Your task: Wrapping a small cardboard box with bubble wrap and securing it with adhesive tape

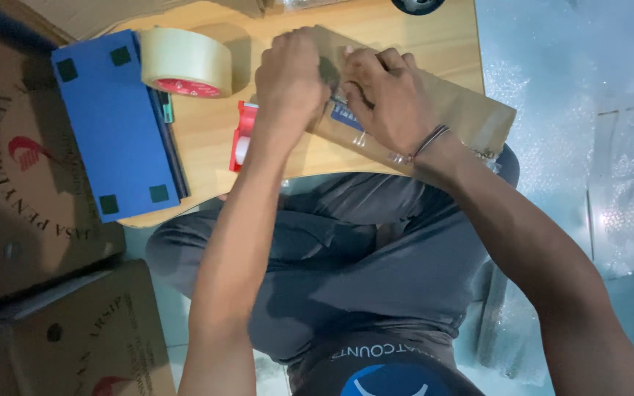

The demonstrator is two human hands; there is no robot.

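1. Hands meet on a brown paper parcel (449, 110) that lies at the far right part of the wooden desk (207, 132), one end reaching past the desk's right edge.
2. Left hand (291, 77) is curled on the parcel's left end – fingers bent down and pressing on the paper, though what they pinch underneath, if anything, cannot be told.
3. Right hand (387, 95) rests just beside it, touching the parcel, fingers folded over a seam – a thin bracelet (427, 143) sits at the wrist.
4. Red tape dispenser (243, 136) lies on the desk just left of the left forearm.
5. Roll of beige tape (185, 62) stands farther left, next to a blue flat box (115, 121) with dark square pads.
6. Cardboard boxes (31, 191) sit at the left.
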